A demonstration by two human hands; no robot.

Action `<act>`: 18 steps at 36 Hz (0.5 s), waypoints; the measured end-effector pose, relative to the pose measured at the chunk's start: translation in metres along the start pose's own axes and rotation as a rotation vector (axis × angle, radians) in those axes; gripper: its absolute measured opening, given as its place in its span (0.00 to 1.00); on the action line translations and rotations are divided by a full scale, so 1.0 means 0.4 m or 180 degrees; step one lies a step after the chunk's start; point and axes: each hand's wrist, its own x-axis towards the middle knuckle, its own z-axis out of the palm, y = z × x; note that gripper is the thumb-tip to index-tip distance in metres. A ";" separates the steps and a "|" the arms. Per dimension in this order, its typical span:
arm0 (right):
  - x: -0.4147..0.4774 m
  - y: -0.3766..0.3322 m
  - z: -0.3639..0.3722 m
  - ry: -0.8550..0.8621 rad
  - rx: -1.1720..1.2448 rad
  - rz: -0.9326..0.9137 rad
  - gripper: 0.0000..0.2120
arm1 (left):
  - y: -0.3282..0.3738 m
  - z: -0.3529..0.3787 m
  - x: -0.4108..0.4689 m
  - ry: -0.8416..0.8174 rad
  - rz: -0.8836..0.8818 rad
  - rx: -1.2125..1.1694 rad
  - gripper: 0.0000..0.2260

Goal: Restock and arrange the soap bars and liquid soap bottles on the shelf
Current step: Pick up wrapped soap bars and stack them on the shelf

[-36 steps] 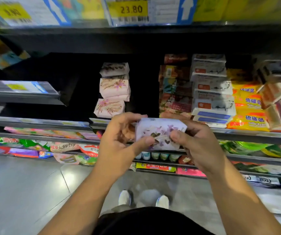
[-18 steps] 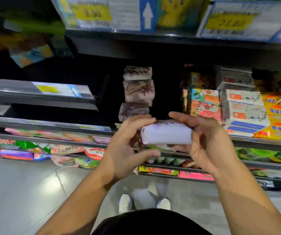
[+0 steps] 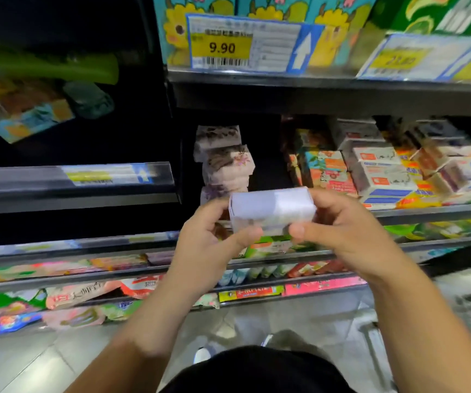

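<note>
Head view, nearest first: left hand (image 3: 208, 242) and right hand (image 3: 350, 236) raised in front of the body, both closed around one soap bar (image 3: 271, 211), thumbs under its near lower edge, fingers wrapped behind its ends. Held level, plain pale side of the wrapper toward the camera, in the air just in front of the shelf (image 3: 427, 214) lip, not yet set down. Judged light and rigid under a thin glossy film, likely slick. Best gripped by the two short ends or across the broad faces, not pinched at a wrapper fold prone to tearing or slipping. Probably sturdy enough for a firm squeeze, with some risk of dented corners. Just behind, a leaning stack of wrapped bars (image 3: 225, 163) with floral print, upper ones skewed. Likely the destination, and liable to topple if nudged. Farther right, boxed soaps (image 3: 379, 174) piled in rows. Above, a yellow price tag (image 3: 223, 48) reading 9.90.
</note>
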 end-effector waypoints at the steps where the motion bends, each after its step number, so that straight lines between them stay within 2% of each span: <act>1: -0.004 -0.001 0.007 0.0054 -0.0036 -0.0046 0.19 | 0.001 0.000 -0.002 -0.0018 -0.0019 -0.0122 0.19; 4: -0.013 -0.007 0.025 0.0112 -0.0051 -0.0150 0.21 | 0.014 -0.002 -0.011 -0.0057 -0.0009 -0.0433 0.20; 8: -0.007 -0.011 0.040 0.0305 -0.0073 -0.0287 0.25 | 0.035 -0.017 -0.011 -0.0021 0.0146 -0.0413 0.18; 11: 0.009 0.001 0.051 0.0177 -0.0104 -0.0225 0.29 | 0.058 -0.029 -0.001 0.0147 0.0383 -0.0298 0.19; 14: 0.032 0.020 0.070 -0.0060 -0.0447 -0.0147 0.31 | 0.066 -0.022 0.012 0.0296 0.0637 -0.0190 0.22; 18: 0.041 0.033 0.082 -0.0175 -0.0607 -0.0039 0.31 | 0.058 0.010 0.009 0.0264 0.0430 -0.0027 0.25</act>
